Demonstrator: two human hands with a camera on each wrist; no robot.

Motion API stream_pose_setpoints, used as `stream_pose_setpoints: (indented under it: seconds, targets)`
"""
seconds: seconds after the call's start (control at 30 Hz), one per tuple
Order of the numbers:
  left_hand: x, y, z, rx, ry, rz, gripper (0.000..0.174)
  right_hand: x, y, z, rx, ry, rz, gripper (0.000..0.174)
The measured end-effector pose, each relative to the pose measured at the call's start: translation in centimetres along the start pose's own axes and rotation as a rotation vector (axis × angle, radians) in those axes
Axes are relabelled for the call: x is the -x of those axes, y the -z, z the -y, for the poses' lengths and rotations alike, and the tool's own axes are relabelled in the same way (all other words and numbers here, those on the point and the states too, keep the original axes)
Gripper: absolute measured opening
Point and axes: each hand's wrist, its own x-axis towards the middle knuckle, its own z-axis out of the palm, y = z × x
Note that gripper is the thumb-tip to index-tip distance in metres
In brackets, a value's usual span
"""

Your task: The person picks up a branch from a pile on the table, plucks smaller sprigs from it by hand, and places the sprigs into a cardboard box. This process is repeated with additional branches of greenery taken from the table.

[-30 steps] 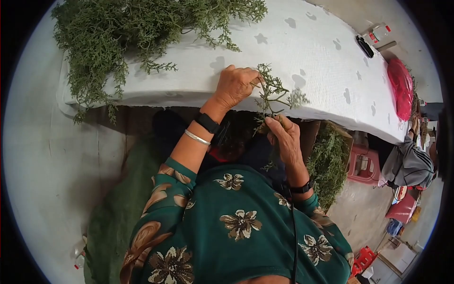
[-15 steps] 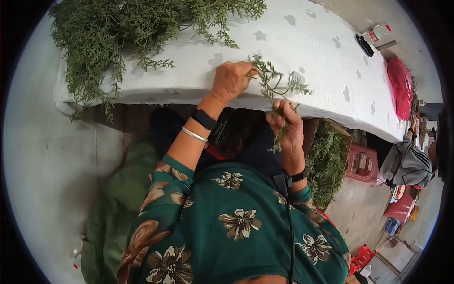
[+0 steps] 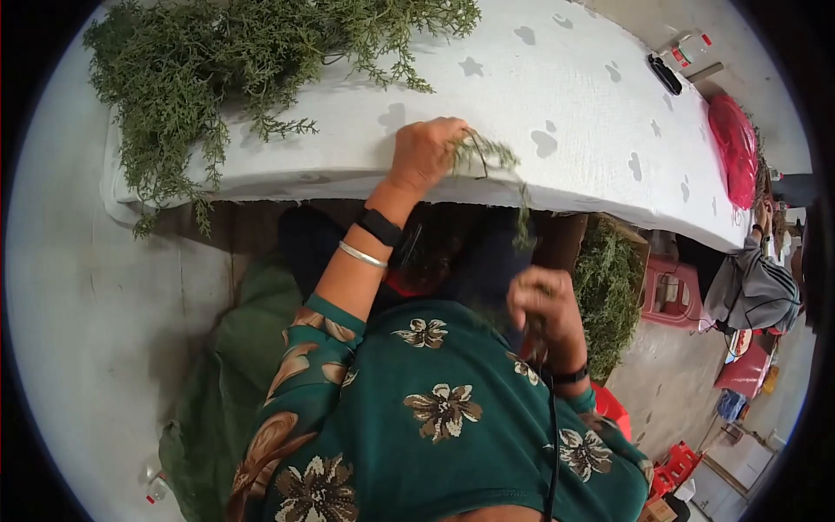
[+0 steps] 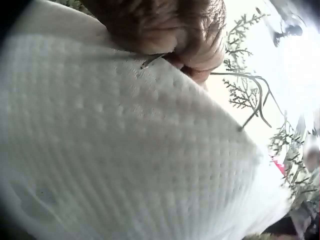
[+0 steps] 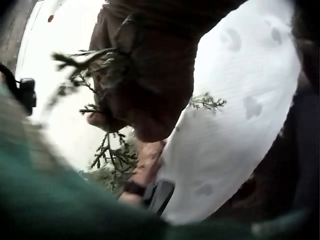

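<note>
We see the left hand point(image 3: 426, 155) at the near edge of the table point(image 3: 591, 96), its finger and thumb pinching the stem of a sprig point(image 3: 500, 157). A cut stem end pokes out from that grip in the left wrist view, while the leafy part trails out towards our right and hangs down past the edge. Pinched by one end, the sprig leaves its side shoots free for the other hand, which seems to be the reason for this hold.

The right hand point(image 3: 546, 304) is apart from the sprig, low in front of the shirt and blurred in the head view. From the right wrist we make out its fingers curled round a bit of greenery point(image 5: 80, 64); exactly how they close on it is too dark to tell.

We have the heap point(image 3: 217, 78) on the table to our left, probably so that the left hand can reach it easily. A box point(image 3: 570, 248) holding more foliage point(image 3: 606, 300) stands below the table on our right, conveniently near the right hand, we judge.
</note>
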Motion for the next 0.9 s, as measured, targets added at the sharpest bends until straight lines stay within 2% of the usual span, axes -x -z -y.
stream_pose_setpoints:
  seconds: [0.07,0.1,0.17,0.2,0.23,0.27,0.3,0.33,0.37,0.43,0.47,0.53,0.57,0.63,0.67,0.7,0.73,0.8,0.83,0.9]
  targets:
    - [-0.3,-0.4,0.6,0.087,0.109,-0.119,0.019,2.2,-0.2,-1.1,-0.103,0.179,-0.159,0.012]
    - [-0.3,-0.3,0.7,0.092,0.105,-0.127,0.019,2.4,1.0,-1.2,-0.094,0.183,-0.163,0.012]
    - [-0.6,0.7,0.8,0.122,0.224,0.070,0.017,2.7,4.0,-1.1,-0.052,0.288,-0.563,0.015]
    - [-0.9,0.9,0.3,0.138,0.286,0.171,0.017,2.6,4.6,-0.8,-0.048,0.294,-0.575,0.015]
    - [-1.3,1.2,-0.4,0.144,0.280,0.174,0.017,2.3,5.0,0.1,0.094,0.481,-0.632,0.016]
    - [-1.8,1.9,-1.3,0.210,0.357,0.307,0.017,2.0,5.1,0.8,0.231,0.662,-0.683,0.018]
    - [-2.2,2.6,-2.1,0.271,0.433,0.443,0.018,1.4,5.1,1.5,0.220,0.655,-0.691,0.018]
    - [-2.5,3.2,-2.6,0.326,0.508,0.576,0.019,0.4,4.9,2.5,0.406,0.800,-0.639,0.019]
    - [-2.5,3.4,-3.1,0.319,0.503,0.587,0.019,-0.5,4.5,3.5,0.594,0.941,-0.581,0.021]
    - [-2.2,3.9,-4.1,0.137,0.266,0.594,0.020,-2.1,2.8,5.9,0.866,0.878,-0.533,0.024]
    - [-2.0,4.0,-4.5,0.050,0.147,0.595,0.021,-3.4,2.8,6.2,0.858,0.874,-0.544,0.024]
    - [-2.1,4.7,-5.1,0.089,0.144,0.603,0.020,-5.5,2.9,6.3,1.248,0.875,-0.252,0.027]
    - [-2.2,5.1,-5.2,0.129,0.150,0.597,0.019,-6.1,2.8,5.7,1.240,0.870,-0.261,0.027]
    - [-2.1,5.7,-5.2,0.165,0.153,0.596,0.019,-7.6,2.3,3.9,0.933,0.772,-0.080,0.030]
    - [-2.1,6.0,-5.1,0.269,0.252,0.626,0.017,-7.9,2.1,3.7,0.780,0.724,0.008,0.032]
    - [-2.2,6.3,-4.9,0.370,0.352,0.652,0.014,-7.7,2.0,3.9,0.775,0.728,0.004,0.032]
    - [-2.1,6.5,-4.7,0.475,0.455,0.673,0.012,-7.1,2.1,4.1,0.632,0.732,-0.069,0.033]
    - [-1.6,6.6,-4.6,0.464,0.441,0.667,0.011,-5.7,2.2,4.2,0.345,0.711,-0.221,0.034]
    - [-1.5,6.5,-4.5,0.455,0.417,0.662,0.011,-5.5,2.3,4.1,0.345,0.698,-0.242,0.034]
    - [-1.7,6.1,-5.0,0.478,0.364,0.691,0.011,-5.6,2.4,4.0,0.759,0.694,-0.220,0.028]
